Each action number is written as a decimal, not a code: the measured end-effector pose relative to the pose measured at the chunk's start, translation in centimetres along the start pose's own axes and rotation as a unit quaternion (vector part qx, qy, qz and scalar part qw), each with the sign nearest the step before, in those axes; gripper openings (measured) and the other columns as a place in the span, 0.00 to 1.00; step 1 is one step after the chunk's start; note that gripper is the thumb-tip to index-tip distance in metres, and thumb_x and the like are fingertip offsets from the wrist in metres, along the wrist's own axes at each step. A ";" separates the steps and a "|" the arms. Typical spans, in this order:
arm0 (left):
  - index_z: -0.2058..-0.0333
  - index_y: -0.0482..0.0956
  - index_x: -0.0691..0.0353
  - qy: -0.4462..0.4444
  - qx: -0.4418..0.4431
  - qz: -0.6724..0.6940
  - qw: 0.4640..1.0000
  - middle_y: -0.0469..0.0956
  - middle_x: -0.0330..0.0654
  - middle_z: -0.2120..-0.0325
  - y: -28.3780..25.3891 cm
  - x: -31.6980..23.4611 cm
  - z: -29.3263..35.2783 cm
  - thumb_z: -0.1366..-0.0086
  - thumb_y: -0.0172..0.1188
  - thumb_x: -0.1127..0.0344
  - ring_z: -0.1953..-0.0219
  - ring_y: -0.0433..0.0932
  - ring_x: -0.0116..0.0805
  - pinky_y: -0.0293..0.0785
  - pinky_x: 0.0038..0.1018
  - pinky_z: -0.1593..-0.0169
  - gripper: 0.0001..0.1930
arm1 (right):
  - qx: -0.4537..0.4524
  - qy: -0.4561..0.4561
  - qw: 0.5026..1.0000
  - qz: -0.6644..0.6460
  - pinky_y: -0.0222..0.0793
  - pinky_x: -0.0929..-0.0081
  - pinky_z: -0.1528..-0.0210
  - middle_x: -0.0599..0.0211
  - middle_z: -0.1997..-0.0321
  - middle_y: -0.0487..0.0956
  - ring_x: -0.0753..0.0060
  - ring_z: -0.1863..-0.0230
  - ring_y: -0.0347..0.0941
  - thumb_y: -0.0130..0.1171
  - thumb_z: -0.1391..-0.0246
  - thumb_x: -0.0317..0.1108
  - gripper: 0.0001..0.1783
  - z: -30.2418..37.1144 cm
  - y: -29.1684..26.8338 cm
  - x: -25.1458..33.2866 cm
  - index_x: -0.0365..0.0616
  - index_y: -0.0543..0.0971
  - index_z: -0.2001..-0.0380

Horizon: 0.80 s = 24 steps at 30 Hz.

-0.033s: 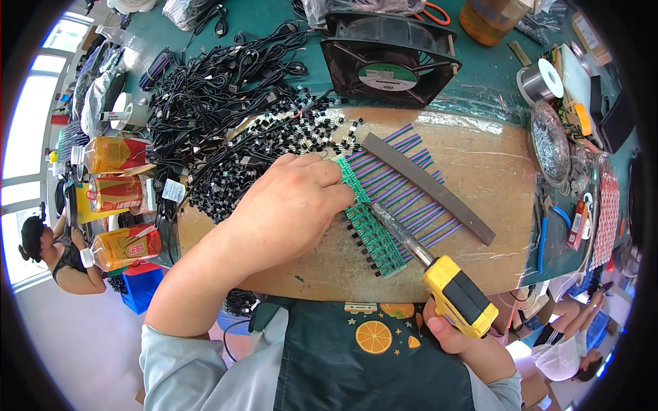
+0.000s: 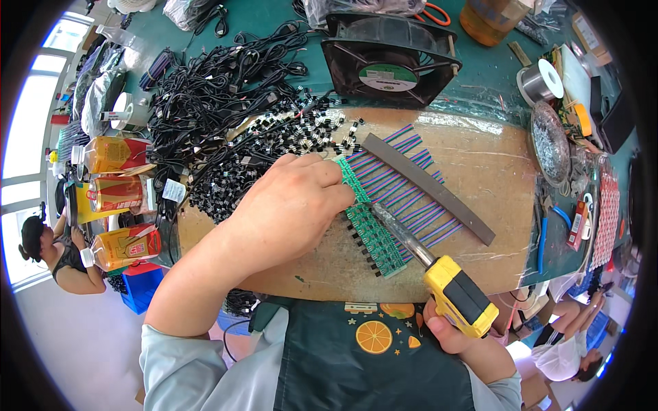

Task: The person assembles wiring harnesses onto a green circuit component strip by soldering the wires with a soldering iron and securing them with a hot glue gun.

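Note:
A strip of green circuit boards point(image 2: 377, 236) lies at a slant on the brown work board. Small black connectors line its left edge, and ribbons of purple, pink and dark wires point(image 2: 401, 188) run out from its right. My left hand point(image 2: 295, 202) is closed with its fingertips at the upper part of the strip; what they pinch is hidden. My right hand point(image 2: 445, 329) grips a yellow-and-black soldering iron point(image 2: 460, 294) from below. The iron's metal barrel points up and left, with its tip at the strip beside my left fingers. Across the wires rests a grey-brown bar point(image 2: 428, 188).
Beyond my left hand spread a heap of small black connectors point(image 2: 226, 181) and a tangle of black cables point(image 2: 205, 96). A black fan point(image 2: 391, 58) stands behind. Solder spool point(image 2: 541, 81) and metal dish point(image 2: 550, 140) sit right; orange drink bottles point(image 2: 123, 248) left. Other people are at both sides.

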<state>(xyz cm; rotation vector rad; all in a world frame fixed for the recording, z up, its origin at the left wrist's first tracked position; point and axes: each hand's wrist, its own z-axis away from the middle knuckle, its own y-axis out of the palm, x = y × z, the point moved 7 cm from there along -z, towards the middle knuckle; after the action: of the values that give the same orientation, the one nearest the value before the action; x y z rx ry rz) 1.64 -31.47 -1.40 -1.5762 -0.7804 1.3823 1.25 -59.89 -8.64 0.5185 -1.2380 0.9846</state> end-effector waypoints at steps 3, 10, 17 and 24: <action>0.67 0.80 0.59 -0.003 0.002 -0.009 1.000 0.75 0.41 0.70 -0.2 -0.1 0.1 0.46 0.62 0.71 0.61 0.77 0.46 0.73 0.40 0.55 0.06 | 0.013 -0.014 1.000 0.022 0.68 0.64 0.72 0.64 0.73 0.77 0.58 0.73 0.75 0.66 0.44 0.39 0.11 -0.3 0.1 0.4 0.46 0.78 0.74; 0.66 0.80 0.59 -0.009 0.002 -0.014 1.000 0.76 0.42 0.70 -0.3 -0.3 0.3 0.42 0.63 0.68 0.61 0.77 0.45 0.73 0.41 0.54 0.06 | -0.032 0.019 0.977 -0.208 0.65 0.71 0.74 0.70 0.77 0.74 0.71 0.76 0.71 0.63 0.45 0.28 0.06 0.1 0.3 -0.9 0.42 0.76 0.73; 0.66 0.83 0.62 -0.149 -0.183 -0.081 0.968 0.81 0.45 0.68 -6.8 5.5 3.0 0.42 0.67 0.70 0.62 0.80 0.47 0.77 0.37 0.56 0.06 | -0.022 0.014 0.987 -0.159 0.64 0.70 0.74 0.69 0.77 0.73 0.69 0.76 0.69 0.62 0.43 0.32 0.08 0.2 0.1 -1.3 0.43 0.75 0.74; 0.66 0.83 0.62 -0.340 -0.090 -0.244 0.904 0.78 0.46 0.66 -7.7 12.1 7.4 0.43 0.65 0.69 0.58 0.79 0.49 0.74 0.41 0.52 0.06 | 0.022 -0.030 0.991 -0.132 0.65 0.74 0.71 0.70 0.75 0.67 0.76 0.75 0.63 0.62 0.39 0.37 0.32 0.5 0.7 -2.0 0.41 0.64 0.36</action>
<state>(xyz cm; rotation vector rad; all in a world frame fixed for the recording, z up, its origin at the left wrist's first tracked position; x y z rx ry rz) -2.70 -16.06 0.33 -0.8906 -1.6370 1.4973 0.39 -60.57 -10.50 0.7313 -1.1692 0.7784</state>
